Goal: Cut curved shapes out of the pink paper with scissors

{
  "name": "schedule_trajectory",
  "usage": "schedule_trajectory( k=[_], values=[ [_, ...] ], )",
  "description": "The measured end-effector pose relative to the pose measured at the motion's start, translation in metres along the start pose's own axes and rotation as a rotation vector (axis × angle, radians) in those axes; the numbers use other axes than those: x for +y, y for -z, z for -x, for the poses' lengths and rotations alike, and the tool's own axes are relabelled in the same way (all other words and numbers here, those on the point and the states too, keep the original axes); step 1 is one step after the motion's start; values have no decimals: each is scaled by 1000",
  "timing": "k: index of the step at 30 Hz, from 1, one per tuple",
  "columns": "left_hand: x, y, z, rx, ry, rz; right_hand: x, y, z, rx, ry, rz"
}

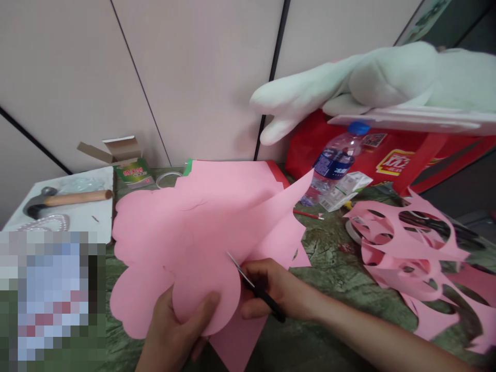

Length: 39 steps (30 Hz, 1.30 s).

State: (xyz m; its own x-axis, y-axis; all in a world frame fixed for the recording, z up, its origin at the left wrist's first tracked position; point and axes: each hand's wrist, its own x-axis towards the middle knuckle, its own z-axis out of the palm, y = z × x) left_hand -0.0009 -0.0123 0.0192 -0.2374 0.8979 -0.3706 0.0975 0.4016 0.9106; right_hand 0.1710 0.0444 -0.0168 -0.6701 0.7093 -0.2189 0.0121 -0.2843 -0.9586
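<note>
A large sheet of pink paper (205,289) is partly cut into a rounded, petal-like outline. My left hand (176,320) grips its lower rounded lobe, thumb on top and the other fingers beneath. On the right, my right hand (267,289) holds black-handled scissors (263,297). Their blades point up and left at the right side of that lobe, and a cut strip of paper rises toward the bottle. Under and behind lie more pink sheets (232,175) and scalloped pink shapes (143,222).
Pink offcuts with oval holes (406,243) lie right. Behind stand a bottle (333,163), a small carton (344,191) and a red bag (306,139) under a white plush thing (387,77). A hammer (73,198) rests on a white board (93,222) at left.
</note>
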Motion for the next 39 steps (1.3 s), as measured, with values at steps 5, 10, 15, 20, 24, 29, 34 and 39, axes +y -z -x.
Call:
schedule_trajectory(
  k=[5, 10, 15, 20, 24, 29, 34, 39],
  values=[
    [1, -2, 1, 8, 15, 2, 2, 0, -1, -8, -3, -21],
    [0, -1, 1, 13, 42, 23, 3, 0, -1, -38, 8, -24],
    [1, 0, 0, 2, 48, 47, 3, 0, -1, -47, -2, -33],
    [-1, 2, -2, -9, 51, 62, 1, -1, -1, -35, -28, -31],
    [-4, 3, -3, 6, 58, 91, 0, -1, 0, -32, -33, -33],
    [-1, 3, -2, -5, 64, 110, -1, -1, 0, -42, -18, -39],
    [2, 4, -2, 11, 94, 102, 1, -1, 0, -38, -31, -45],
    [5, 8, -2, -1, 90, 101, 5, 1, 0, -37, -45, -33]
  ],
)
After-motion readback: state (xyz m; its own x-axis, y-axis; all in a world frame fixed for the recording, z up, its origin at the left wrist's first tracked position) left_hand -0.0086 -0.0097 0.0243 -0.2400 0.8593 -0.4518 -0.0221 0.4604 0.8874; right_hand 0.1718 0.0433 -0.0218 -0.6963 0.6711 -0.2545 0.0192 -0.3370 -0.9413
